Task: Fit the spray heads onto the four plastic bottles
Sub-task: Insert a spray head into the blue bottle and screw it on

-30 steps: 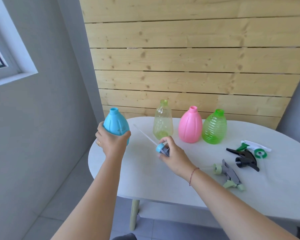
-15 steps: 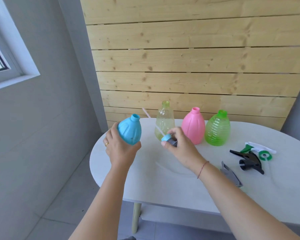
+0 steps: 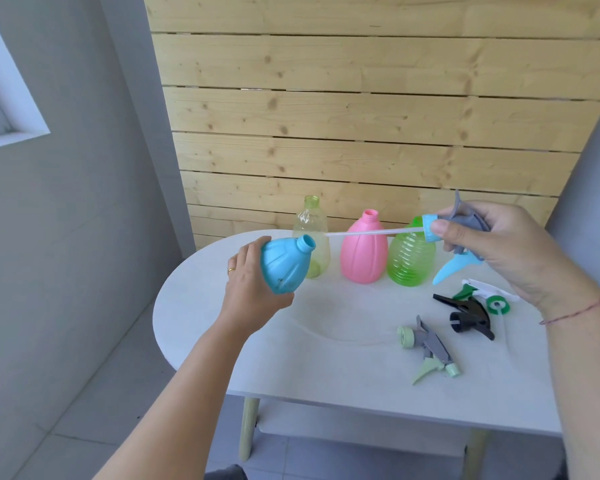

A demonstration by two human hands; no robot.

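We hold blue bottle point(image 3: 284, 263) tilted in left hand point(image 3: 253, 289), fist wrapped round base, above table's point(image 3: 326, 368) left edge. Right hand point(image 3: 510, 247) pinches blue spray head point(image 3: 461, 233) at collar, dip tube point(image 3: 371, 233) aimed at bottle mouth, tip not yet in. Risk: thin tube bends, misses opening; tilted neck could cross-thread collar. Three bottles unfitted along back edge.

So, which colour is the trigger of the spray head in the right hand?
Light blue, like its collar; the spray head body is grey. The head view shows it best.
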